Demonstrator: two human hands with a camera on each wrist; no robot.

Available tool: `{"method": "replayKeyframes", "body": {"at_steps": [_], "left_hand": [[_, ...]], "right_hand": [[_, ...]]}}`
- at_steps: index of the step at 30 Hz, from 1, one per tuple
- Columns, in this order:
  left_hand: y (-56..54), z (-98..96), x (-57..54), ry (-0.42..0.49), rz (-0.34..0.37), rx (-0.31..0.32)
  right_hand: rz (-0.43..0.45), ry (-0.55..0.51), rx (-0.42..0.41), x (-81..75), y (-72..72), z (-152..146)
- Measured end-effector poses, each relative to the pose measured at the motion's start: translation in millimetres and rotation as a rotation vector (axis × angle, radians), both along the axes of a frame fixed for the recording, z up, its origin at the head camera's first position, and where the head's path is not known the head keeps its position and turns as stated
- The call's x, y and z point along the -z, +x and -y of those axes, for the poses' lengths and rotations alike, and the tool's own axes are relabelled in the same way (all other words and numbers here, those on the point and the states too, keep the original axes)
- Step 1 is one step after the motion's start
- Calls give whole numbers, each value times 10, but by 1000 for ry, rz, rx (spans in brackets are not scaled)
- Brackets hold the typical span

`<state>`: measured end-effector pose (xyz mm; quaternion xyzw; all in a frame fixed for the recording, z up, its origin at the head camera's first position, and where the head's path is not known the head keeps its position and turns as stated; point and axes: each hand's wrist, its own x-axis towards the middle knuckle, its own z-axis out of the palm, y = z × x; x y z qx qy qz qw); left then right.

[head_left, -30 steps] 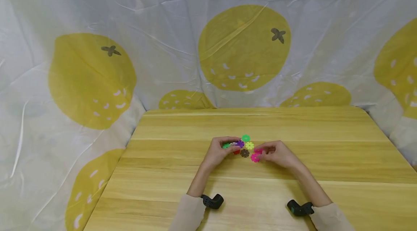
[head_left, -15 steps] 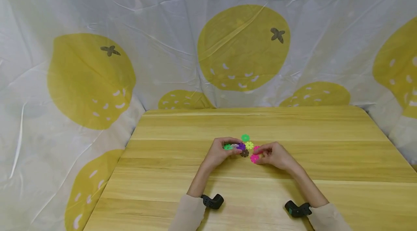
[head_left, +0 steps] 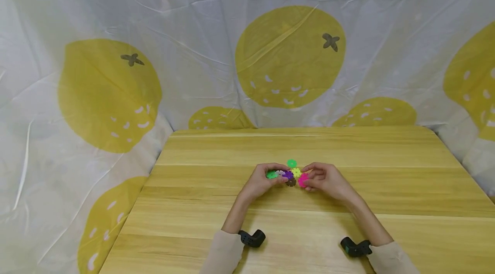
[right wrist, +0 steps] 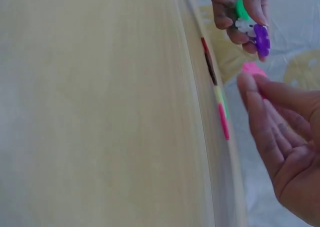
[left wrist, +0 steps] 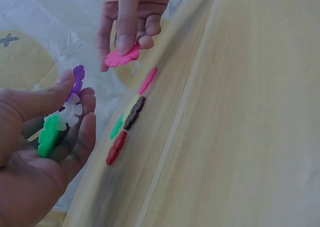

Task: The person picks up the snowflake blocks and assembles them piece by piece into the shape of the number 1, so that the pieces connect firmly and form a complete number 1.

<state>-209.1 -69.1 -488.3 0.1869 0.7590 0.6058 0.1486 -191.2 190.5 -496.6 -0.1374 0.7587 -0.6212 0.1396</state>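
My left hand (head_left: 263, 179) pinches a short chain of notched plastic discs between thumb and fingers. A purple disc (left wrist: 78, 79) is at its tip, a white disc (left wrist: 71, 111) in the middle, a green disc (left wrist: 48, 136) at the palm end. Facing it, my right hand (head_left: 330, 180) pinches a pink disc (left wrist: 122, 57) between thumb and fingers. A small gap separates the pink disc from the purple one in the right wrist view. Fingers cover part of each held piece.
Below the hands, loose discs lie on the wooden table (head_left: 216, 231): pink (left wrist: 148, 80), brown (left wrist: 135, 113), red (left wrist: 116, 148), yellow (head_left: 296, 172) and green (head_left: 291, 163). A lemon-print cloth (head_left: 209, 63) hangs behind the table. Each wrist carries a black camera (head_left: 253, 238).
The right hand has raised the pink disc off the table, and its fingers have moved slightly left. The left hand has shifted slightly right with its chain, whose green and white discs show more.
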Motion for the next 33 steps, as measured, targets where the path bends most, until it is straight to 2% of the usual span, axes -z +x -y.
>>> {"method": "replayKeyframes", "body": {"at_steps": [9,12,24,30,33], "left_hand": [[9,-17,-6,-7,25,-2],[13,-25,-12,-9,24,-2],[10,-20,-15,-10,-12,-19],[12,-32,-15,-1,-17,-11],[10,-42,-14,8,-22,-9]], "right_hand": [[-56,-37,56,-55,13,106],[-52,-71,43,-61,18,126],[-106,-57,23,-72,44,137],[-99,-117,0,-76,59,151],[-98,-122,14,-79,71,152]]}}
